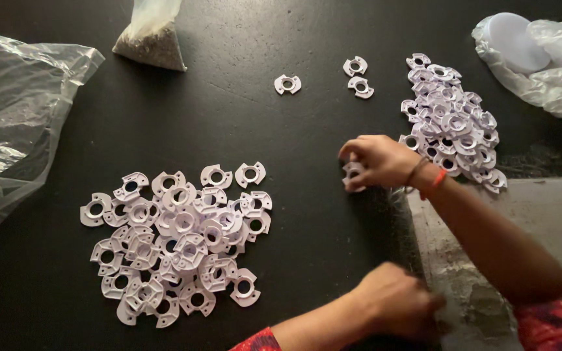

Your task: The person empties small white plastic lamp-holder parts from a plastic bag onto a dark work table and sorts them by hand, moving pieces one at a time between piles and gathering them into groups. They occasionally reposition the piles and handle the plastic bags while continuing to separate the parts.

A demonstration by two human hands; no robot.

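Head view: a small white plastic ring piece is pinched between the fingertips of the right hand, just above the black table, between the two heaps. The piece is flat and roughly round, with a central hole and notched, lobed edges; part of it is hidden by the fingers. A red thread band is worn at that wrist. The left hand is seen blurred near the table's lower edge, fingers curled inward; whether anything is held cannot be told. A large heap of like pieces is spread at lower left, a second heap at upper right, and three loose pieces lie above.
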